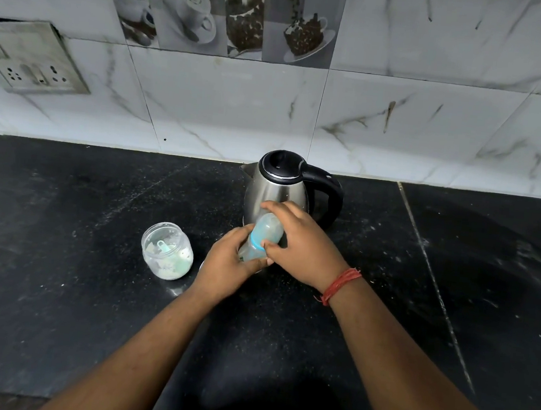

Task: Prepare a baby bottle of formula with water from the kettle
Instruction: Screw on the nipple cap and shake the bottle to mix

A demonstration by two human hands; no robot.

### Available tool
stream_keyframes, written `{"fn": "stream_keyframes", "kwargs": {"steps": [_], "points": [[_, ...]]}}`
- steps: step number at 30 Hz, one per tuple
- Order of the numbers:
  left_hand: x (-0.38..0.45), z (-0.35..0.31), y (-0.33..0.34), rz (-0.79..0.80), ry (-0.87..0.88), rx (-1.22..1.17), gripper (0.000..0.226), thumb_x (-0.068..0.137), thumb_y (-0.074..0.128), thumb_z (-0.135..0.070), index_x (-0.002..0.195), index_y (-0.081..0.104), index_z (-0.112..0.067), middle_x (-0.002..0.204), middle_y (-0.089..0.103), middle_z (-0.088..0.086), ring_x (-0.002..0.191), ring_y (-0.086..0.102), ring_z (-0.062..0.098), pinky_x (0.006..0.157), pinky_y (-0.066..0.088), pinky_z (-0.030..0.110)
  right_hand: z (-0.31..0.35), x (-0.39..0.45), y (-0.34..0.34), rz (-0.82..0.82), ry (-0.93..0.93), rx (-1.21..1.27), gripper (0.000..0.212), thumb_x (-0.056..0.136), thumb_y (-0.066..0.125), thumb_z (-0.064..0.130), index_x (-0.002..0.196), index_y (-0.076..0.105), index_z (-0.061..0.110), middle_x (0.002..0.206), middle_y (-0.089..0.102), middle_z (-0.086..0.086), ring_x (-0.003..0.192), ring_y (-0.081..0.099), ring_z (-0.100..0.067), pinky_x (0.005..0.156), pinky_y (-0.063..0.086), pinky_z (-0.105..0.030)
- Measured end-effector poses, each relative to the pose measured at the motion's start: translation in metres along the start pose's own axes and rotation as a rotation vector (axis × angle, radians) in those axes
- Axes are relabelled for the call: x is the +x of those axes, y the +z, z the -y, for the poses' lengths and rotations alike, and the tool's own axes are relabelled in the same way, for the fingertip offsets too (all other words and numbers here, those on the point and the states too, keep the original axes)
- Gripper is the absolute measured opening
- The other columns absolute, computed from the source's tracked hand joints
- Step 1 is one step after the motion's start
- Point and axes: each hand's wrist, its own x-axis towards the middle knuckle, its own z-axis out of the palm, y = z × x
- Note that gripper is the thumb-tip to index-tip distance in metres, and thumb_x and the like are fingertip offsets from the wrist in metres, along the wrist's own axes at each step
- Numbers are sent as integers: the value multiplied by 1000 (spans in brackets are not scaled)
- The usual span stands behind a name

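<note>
Two hands at work on a black stone counter (60, 250), with the steel kettle (277, 189) as the fixed point: it stands at the back near the tiled wall, lid down, spout pointing left, black handle to the right. Just in front of the kettle I hold the baby bottle (261, 237), tilted, its top leaning toward the kettle's body. My right hand (301, 244) is curled over the clear cap end, thumb at the blue collar; my left hand (227, 263) is wrapped round the lower body. To the kettle's front left, apart from my hands, sits the small clear jar (167, 251) with pale powder and a blue-green scoop inside, no lid on it.

Handling, as I judge it: the kettle is the heavy piece and possibly hot, so I would take it only by the handle. The bottle looks like light, thin plastic, smooth enough to slip, so I grip the body firmly and turn at the collar. The jar looks rigid and light; its wall is the place to hold it.
</note>
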Motion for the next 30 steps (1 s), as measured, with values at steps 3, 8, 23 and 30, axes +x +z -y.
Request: {"fn": "stream_keyframes", "kwargs": {"steps": [3,8,23,30], "points": [[-1,-4,-1,-12,13,2,70,69,78,-55,133,63,-30,110,68,-10,103,64,8,91,54,44,0,-2,1,-15,11,10,55,81,72,17,133,54,23,133,53,6,121,52,-17,104,45,-34],[-2,-9,-1,-51,30,56,67,73,80,-46,134,64,-28,107,67,-13,99,64,7,88,54,39,0,-11,11,-154,10,86,57,81,73,16,135,57,20,132,56,3,123,50,-14,108,38,-20],[-2,-25,0,-73,110,236,60,82,81,-35,137,61,-23,118,66,-9,107,63,14,89,52,36,1,-19,16,-222,57,141,59,84,76,22,138,52,26,130,59,3,121,52,-14,106,45,-35],[19,-40,-16,131,9,-44,41,81,83,-41,120,69,-35,104,76,-9,92,68,7,84,55,30,-9,-16,-6,-61,113,545,82,94,68,8,156,22,35,137,56,11,119,61,-1,103,50,-25]]}}
